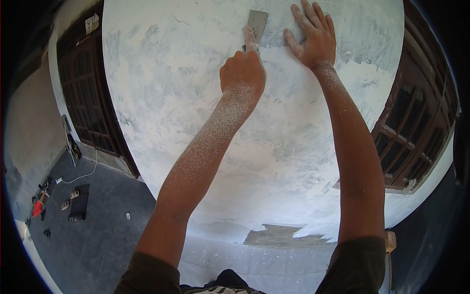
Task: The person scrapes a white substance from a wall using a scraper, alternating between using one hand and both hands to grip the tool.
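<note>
My left hand (243, 72) is wrapped round the handle of a putty knife (258, 21), index finger stretched along it toward the blade. The flat metal blade points up and lies against or very close to the wall (205, 132), which is patchy with white and grey filler. To the right of the knife, my right hand (317, 43) rests on the wall with its fingers spread, holding nothing. White dust covers my left forearm and the fingers of both hands. Most of the knife's handle is hidden by my left hand.
A brown wooden door (88, 98) stands at the left, a wooden-framed window (409, 132) at the right. On the dark floor (112, 220) lie sandals (65, 205), a dark mat (79, 202) and a white cable (88, 174). Bare grey wall (274, 236) shows low down.
</note>
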Demonstrator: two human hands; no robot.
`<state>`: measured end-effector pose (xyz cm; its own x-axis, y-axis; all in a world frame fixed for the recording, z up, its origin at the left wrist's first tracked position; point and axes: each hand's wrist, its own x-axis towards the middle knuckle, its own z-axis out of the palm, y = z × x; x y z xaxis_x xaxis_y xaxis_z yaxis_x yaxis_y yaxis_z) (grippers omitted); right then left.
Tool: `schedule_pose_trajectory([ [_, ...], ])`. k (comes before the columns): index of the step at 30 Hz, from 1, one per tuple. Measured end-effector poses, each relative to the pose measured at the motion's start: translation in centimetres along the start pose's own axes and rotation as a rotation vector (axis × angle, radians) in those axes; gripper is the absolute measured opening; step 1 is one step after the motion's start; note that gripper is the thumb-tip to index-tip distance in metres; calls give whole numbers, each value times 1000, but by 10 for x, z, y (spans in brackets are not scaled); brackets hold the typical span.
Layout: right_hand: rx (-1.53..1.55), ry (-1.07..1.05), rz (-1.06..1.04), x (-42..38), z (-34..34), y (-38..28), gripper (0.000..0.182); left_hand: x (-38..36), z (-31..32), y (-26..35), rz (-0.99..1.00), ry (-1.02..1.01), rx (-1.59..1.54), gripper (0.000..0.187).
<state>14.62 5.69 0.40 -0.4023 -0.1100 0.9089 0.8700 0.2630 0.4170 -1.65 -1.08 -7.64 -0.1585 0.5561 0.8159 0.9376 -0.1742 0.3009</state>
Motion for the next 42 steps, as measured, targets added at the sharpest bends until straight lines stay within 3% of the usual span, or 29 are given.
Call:
schedule_pose_trajectory([
  [3,33,-2,12,0,-2,-1,64,-30,0,-6,-59,-115,-25,61],
  [11,59,16,2,0,-5,-2,62,2,-3,2,37,64,-10,66],
  [17,115,-9,-43,-15,-5,-6,57,-38,18,-15,-38,-62,-6,61],
  [21,82,-9,-111,-32,-2,-17,53,-26,21,-9,7,71,-6,59],
  [24,104,105,-108,-42,15,-22,53,-4,10,-1,6,90,-51,60],
  [27,423,225,68,-60,-1,-65,44,-8,11,-1,23,115,-21,62],
  [29,766,48,372,-67,-22,-97,40,-14,17,-8,62,113,-62,65],
  [31,805,35,482,-71,-21,-107,38,-20,9,-7,100,105,-106,68],
  [33,1204,-303,878,-66,-24,-108,38,-23,-2,-4,4,-106,-133,71],
  [34,1288,-467,994,-58,-35,-109,38,-26,-3,-6,9,-110,-137,71],
  [37,1410,-538,1155,-55,-37,-118,37,-32,0,-15,52,-104,-151,74],
  [38,1396,-531,1162,-54,-36,-125,37,-33,1,-17,30,-126,-181,74],
  [40,1508,-222,1197,-57,-29,-142,33,-35,3,-25,17,-152,-221,75],
  [42,1494,-216,1249,-60,-27,-149,31,-39,0,-31,110,-233,-222,78],
])
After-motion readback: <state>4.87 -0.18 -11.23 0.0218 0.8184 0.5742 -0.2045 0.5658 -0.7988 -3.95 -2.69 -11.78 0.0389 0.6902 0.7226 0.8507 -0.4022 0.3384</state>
